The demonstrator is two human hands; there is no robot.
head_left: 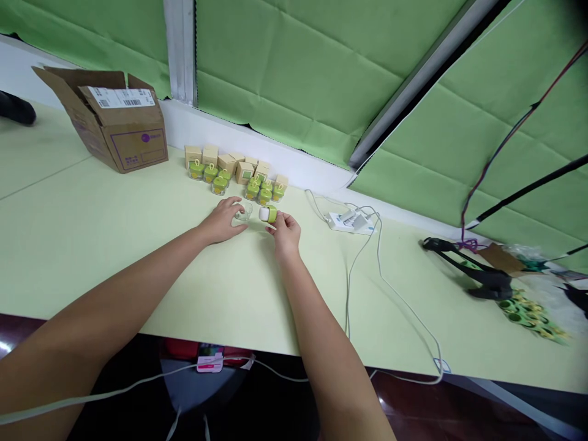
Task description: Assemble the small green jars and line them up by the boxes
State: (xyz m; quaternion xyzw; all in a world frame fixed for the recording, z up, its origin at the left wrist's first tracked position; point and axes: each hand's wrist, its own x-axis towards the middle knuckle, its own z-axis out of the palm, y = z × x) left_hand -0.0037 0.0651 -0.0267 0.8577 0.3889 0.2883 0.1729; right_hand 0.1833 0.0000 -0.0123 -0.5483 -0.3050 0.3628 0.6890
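My left hand (225,222) rests on the table, its thumb and fingers curled round a small clear container (245,212) lying tipped toward the right. Just to the right, my right hand (286,234) pinches a green cap (272,214) with a white plug-like end facing left. A small gap separates cap and container. Behind my hands stand several small clear jars with green looped lids (220,182), in two groups; yellow shows inside some of them. Small cardboard boxes (227,162) stand in a row behind the jars.
An open carton (133,138) stands at the back left. A white power strip (351,223) with plugs and a trailing white cable (404,297) lies right of my hands. Farther right are a black stand-like object (487,278) and green pieces (528,315) by clear plastic.
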